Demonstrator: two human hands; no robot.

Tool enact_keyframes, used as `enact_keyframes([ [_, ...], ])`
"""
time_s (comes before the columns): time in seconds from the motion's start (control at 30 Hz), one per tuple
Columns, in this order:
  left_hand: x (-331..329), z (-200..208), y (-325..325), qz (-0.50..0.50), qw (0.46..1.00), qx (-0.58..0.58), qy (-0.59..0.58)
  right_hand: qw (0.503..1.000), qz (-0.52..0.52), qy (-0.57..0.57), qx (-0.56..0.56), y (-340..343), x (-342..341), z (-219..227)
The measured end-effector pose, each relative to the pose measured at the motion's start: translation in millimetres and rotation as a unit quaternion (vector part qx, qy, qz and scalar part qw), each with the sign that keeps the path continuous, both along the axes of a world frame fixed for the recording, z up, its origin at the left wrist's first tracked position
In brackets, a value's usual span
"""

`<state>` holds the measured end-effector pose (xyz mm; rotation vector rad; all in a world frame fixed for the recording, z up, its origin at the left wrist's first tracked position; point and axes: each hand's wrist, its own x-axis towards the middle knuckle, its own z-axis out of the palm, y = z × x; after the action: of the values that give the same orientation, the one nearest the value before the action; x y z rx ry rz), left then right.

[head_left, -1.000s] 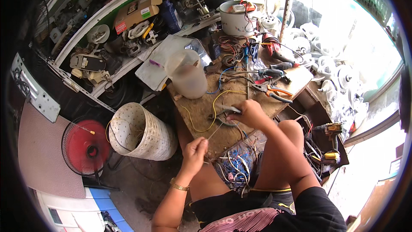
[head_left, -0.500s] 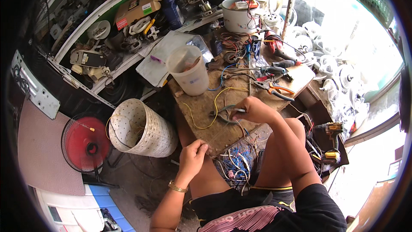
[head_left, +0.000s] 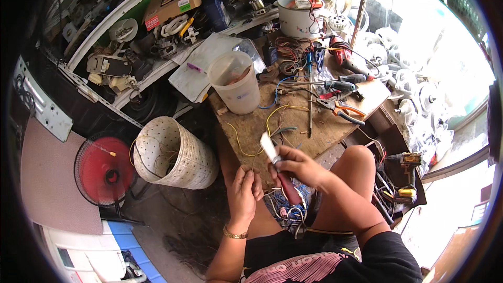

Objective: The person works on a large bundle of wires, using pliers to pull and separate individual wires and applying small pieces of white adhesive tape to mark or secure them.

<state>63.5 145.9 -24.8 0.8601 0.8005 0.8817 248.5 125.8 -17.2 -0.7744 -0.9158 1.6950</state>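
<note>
My right hand [head_left: 301, 166] is closed around a knife with a dark red handle [head_left: 290, 189] and a broad, bright blade [head_left: 269, 147] pointing up and away from me. Close to its left, my left hand [head_left: 244, 191] pinches what looks like the end of a thin wire [head_left: 254, 161] at the table's near edge. Just beyond both hands, pliers with dark green grips [head_left: 287, 129] lie on the wooden tabletop [head_left: 243, 131], partly hidden by the blade and right hand. A yellow wire [head_left: 268, 120] curves across the wood beside them.
A translucent bucket [head_left: 242, 97], orange-handled pliers [head_left: 343, 111], screwdrivers and a red power tool [head_left: 341, 55] crowd the table. A perforated white basket [head_left: 196, 160] and red fan [head_left: 105, 170] stand left. Blue wire scraps [head_left: 293, 210] lie between my legs; a cordless drill [head_left: 408, 170] sits right.
My right hand has let go of the green-gripped pliers and now holds the knife, nearer to me. The left hand has moved slightly right and up. The view has shifted a little.
</note>
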Motion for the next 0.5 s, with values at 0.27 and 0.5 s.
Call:
enact_keyframes([
  [0.27, -3, 4, -11, -0.007, 0.999, 0.042, 0.034, 0.999, -0.015, -0.044, -0.006, 5, -23, 6],
  [0.5, -5, -1, -13, -0.003, 0.997, 0.068, 0.027, 0.999, 0.043, -0.031, -0.004, 8, -24, 5],
])
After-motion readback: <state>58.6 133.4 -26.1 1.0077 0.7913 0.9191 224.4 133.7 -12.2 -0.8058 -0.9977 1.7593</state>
